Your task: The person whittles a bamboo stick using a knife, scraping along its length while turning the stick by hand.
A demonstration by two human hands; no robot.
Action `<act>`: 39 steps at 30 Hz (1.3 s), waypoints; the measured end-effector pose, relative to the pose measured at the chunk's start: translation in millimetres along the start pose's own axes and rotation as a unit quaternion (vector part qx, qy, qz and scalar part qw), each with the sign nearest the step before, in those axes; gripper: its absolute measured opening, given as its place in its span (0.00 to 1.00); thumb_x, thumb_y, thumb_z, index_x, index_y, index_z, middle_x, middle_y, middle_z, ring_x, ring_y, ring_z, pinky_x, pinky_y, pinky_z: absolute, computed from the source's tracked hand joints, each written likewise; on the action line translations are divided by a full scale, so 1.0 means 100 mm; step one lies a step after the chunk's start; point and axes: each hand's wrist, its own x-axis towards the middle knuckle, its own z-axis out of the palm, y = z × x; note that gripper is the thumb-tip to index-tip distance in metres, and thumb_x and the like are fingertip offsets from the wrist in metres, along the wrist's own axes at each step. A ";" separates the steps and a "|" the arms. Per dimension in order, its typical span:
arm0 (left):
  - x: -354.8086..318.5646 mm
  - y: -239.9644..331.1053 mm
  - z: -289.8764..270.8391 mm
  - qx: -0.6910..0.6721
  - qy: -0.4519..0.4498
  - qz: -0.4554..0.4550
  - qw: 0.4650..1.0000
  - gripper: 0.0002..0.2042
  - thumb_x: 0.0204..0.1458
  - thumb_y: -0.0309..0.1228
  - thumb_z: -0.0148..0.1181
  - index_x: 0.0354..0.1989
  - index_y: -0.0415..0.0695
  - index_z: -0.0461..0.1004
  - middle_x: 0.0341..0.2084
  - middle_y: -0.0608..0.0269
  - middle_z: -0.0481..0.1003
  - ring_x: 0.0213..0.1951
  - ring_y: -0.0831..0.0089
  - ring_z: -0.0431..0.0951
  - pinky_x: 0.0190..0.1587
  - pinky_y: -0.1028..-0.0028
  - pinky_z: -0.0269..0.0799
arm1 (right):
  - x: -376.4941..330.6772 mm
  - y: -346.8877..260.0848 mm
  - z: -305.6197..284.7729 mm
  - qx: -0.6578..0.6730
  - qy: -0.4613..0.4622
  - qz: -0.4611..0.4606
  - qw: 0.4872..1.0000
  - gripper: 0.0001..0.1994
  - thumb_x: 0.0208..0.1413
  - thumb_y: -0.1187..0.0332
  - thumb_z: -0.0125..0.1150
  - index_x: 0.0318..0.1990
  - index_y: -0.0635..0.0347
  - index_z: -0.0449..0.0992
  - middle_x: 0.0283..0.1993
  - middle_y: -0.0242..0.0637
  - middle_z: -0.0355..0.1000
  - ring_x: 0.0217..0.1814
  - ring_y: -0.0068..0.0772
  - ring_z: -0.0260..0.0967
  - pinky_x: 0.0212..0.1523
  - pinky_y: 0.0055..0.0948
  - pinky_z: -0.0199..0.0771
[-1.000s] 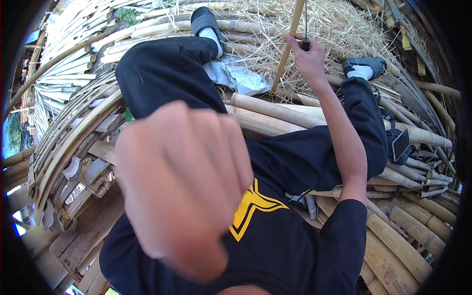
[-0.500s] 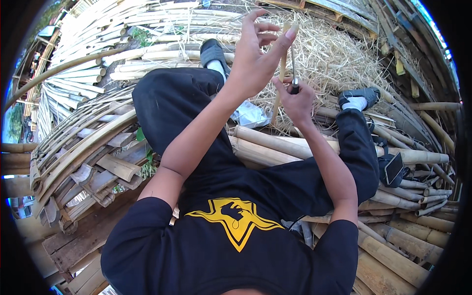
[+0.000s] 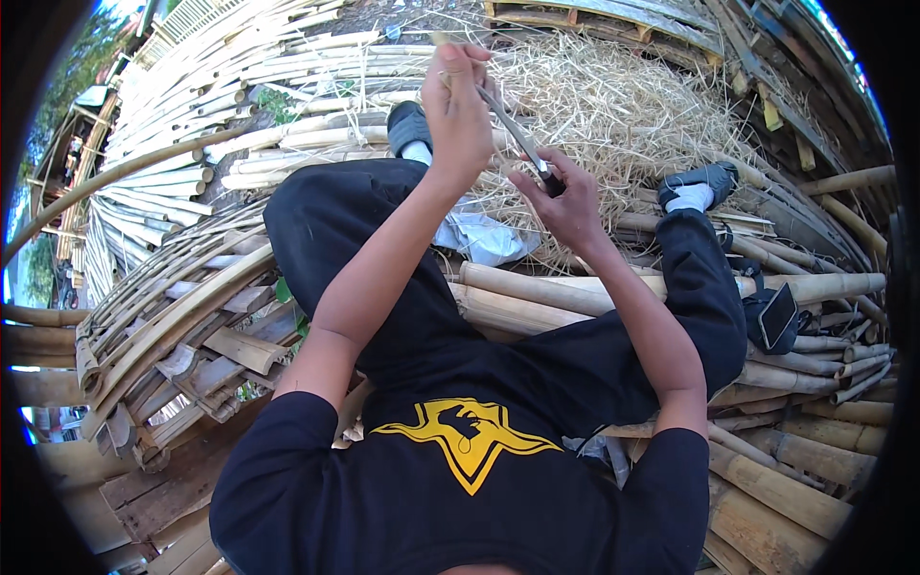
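**Knife (image 3: 553,183) in the right hand (image 3: 567,199), bamboo strip (image 3: 440,39) in the left hand (image 3: 460,120)**

So the right hand is curled around the knife's black handle, thumb out along the side, and the blade angles up and left until it meets the left hand. Left hand's pretty much closed, fingers folded over the strip. One pale end pokes out past the fingertips and a bit more shows down by the right thumb; the middle is hidden, so I can't tell whether the blade is actually touching it.

Both hands are up off the lap, out over the gap between the dark trousers (image 3: 340,220). Just below them there's a crumpled whitish plastic sheet (image 3: 484,237), then some thick bamboo poles (image 3: 537,290) running off to the right. Big messy heap of pale shavings (image 3: 623,110) beyond the right hand. Further out: a phone (image 3: 775,316) beside the right knee, stacked bamboo slats (image 3: 240,347) on the left, and a wooden pallet (image 3: 613,21) up top.
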 end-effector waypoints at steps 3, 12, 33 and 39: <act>0.05 0.04 -0.16 -0.046 0.027 -0.009 0.999 0.20 0.63 0.47 0.39 0.30 0.42 0.64 0.14 0.74 0.54 0.16 0.87 0.55 0.18 0.82 0.55 | -0.01 0.12 -0.07 0.052 0.007 0.022 0.998 0.13 0.52 0.59 0.64 0.34 0.61 0.76 0.12 0.22 0.57 0.14 0.13 0.50 0.16 0.22 0.46; 0.11 0.62 -0.45 -0.142 -0.028 0.008 0.989 0.24 0.61 0.51 0.38 0.22 0.44 0.63 0.16 0.70 0.53 0.15 0.80 0.50 0.15 0.80 0.44 | -0.16 0.10 -0.26 0.265 0.089 0.162 0.946 0.17 0.62 0.56 0.49 0.33 0.63 0.73 0.13 0.19 0.49 0.11 0.11 0.43 0.11 0.17 0.43; -0.05 0.07 -0.47 -0.106 -0.026 0.018 0.994 0.19 0.58 0.37 0.36 0.14 0.43 0.57 0.10 0.68 0.51 0.11 0.75 0.56 0.13 0.73 0.59 | -0.26 0.52 0.16 0.196 0.033 0.228 0.953 0.18 0.62 0.55 0.50 0.29 0.61 0.71 0.12 0.17 0.49 0.10 0.09 0.44 0.11 0.17 0.40; -0.06 0.10 -0.46 -0.103 -0.042 -0.007 0.994 0.21 0.59 0.35 0.37 0.12 0.44 0.51 0.09 0.67 0.51 0.09 0.78 0.50 0.10 0.76 0.50 | -0.39 0.45 0.38 0.123 0.004 0.169 0.978 0.16 0.62 0.56 0.48 0.30 0.60 0.68 0.14 0.22 0.56 0.13 0.14 0.51 0.14 0.21 0.49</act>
